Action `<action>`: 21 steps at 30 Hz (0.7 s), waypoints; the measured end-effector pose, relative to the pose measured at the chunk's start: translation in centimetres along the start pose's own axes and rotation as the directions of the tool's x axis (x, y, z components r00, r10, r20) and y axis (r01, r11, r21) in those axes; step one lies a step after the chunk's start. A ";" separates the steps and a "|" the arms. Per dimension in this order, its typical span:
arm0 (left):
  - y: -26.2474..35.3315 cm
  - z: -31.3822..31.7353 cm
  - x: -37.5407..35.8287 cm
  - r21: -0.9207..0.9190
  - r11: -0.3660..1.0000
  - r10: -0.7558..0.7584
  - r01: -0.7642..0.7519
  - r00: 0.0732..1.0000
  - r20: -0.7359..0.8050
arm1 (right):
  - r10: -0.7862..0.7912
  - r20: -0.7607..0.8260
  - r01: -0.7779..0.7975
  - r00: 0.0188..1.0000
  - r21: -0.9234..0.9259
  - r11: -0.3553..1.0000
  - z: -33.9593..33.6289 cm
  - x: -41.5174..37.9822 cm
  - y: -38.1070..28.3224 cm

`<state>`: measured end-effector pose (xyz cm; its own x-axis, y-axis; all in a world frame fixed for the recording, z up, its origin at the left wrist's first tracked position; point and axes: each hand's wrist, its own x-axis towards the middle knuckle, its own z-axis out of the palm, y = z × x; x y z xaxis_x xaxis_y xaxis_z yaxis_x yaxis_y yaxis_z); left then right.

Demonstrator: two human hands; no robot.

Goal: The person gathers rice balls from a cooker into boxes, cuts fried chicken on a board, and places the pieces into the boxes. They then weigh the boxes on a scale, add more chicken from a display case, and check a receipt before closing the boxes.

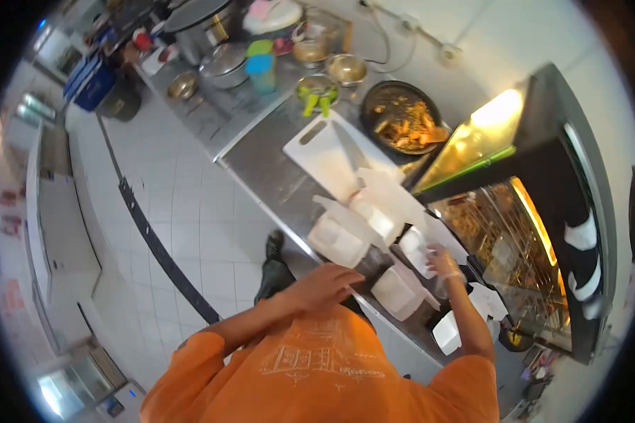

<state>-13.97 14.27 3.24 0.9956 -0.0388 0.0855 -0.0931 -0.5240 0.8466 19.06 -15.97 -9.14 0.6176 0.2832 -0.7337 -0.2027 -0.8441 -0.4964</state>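
Observation:
My right hand [444,262], which seems to wear a thin clear glove, has its fingers closed at the edge of a white takeaway box [416,250]. Nothing is in my left hand [326,285]; its fingers stretch out flat in front of my orange shirt, by the counter's front edge. More white lidded boxes stand open around them: one with its lid raised [339,240], another nearer my body [398,290]. A further white tray [447,333] lies beyond my right forearm. The insides of the boxes are too blurred to make out.
A white cutting board [324,155] with a knife [355,149] lies behind the boxes. Beside it sits a black pan of food [404,118]. A lit glass-fronted cabinet [508,233] stands on the right. Metal bowls [347,69] and pots [226,62] fill the far counter.

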 end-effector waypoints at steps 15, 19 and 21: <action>-26.0 -36.9 -27.8 0.171 0.908 -0.238 0.381 0.809 -0.538 | -0.528 -0.162 0.526 0.834 0.525 0.669 39.8 -6.5 -50.1; -27.1 -48.6 -29.1 0.087 0.908 -0.260 0.409 0.716 -0.648 | -0.928 0.047 0.918 0.370 0.135 0.373 44.1 -3.2 -72.7; -29.3 -54.5 -29.4 0.083 0.910 -0.256 0.406 0.709 -0.657 | -0.968 0.017 0.966 0.250 0.067 0.251 44.1 -2.5 -84.6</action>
<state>-41.15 77.13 4.52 0.7215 0.6661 0.1891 0.3200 -0.5630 0.7620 1.15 74.79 14.18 0.3380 0.8957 0.2891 0.4943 0.0925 -0.8643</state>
